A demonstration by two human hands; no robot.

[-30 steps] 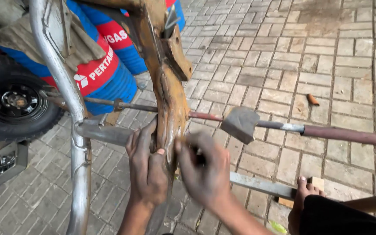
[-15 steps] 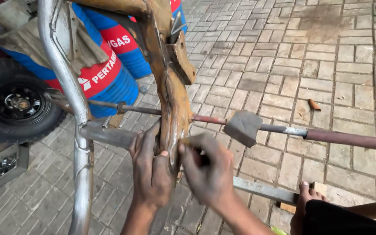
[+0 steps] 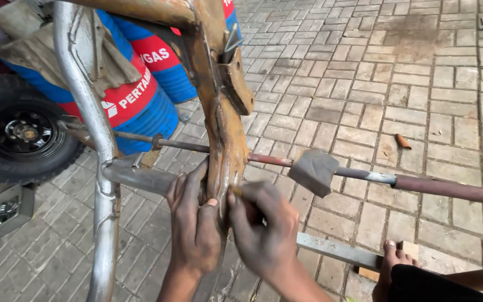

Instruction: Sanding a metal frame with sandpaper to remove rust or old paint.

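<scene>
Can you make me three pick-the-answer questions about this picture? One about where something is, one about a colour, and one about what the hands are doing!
1. Where is the black rubber tyre with its dark wheel?
A. at the left edge, on the paving
B. on top of the frame
C. at the right, by the foot

2. What colours are the round metal drums behind the frame?
A. green and yellow
B. blue with a red band
C. all white

3. What are the left hand and right hand doing?
A. both hang free in the air
B. both are pressed on the rusty orange-brown metal frame bar
C. both hold the tyre

Answers: 1 A, the tyre sits low at the left on the grey brick paving. 2 B, the drums show blue sides and a red band. 3 B, both hands touch the lower part of the rusty bar.
</scene>
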